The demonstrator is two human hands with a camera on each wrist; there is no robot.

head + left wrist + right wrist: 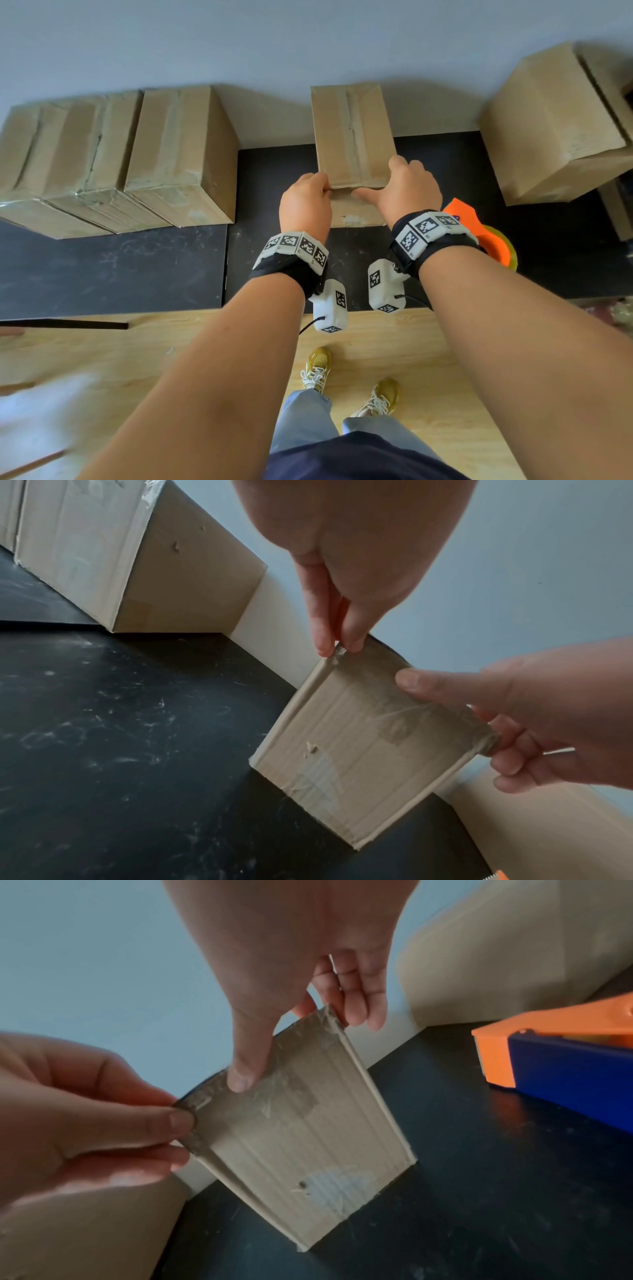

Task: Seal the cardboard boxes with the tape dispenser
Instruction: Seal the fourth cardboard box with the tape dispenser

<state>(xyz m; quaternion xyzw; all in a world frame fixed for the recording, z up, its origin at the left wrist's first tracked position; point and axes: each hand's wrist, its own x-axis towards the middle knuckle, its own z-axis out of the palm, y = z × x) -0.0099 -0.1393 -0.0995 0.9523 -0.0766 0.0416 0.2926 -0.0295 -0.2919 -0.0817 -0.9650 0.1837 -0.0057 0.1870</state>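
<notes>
A narrow cardboard box (352, 137) stands on the black table (120, 267), clear tape running along its top seam and down its near face (359, 750). My left hand (325, 192) pinches the near top left corner, where the tape is crumpled (337, 650). My right hand (380, 183) holds the near top right corner: the thumb (243, 1074) presses the taped near face and the fingers (356, 1007) curl round the right edge. The orange and blue tape dispenser (479, 226) lies on the table just right of my right wrist, held by neither hand.
Taped cardboard boxes (178, 150) stand in a row at the back left against the wall. A larger box (555, 126) sits at the back right. The table's near edge meets a wooden floor (394, 342), where my feet stand.
</notes>
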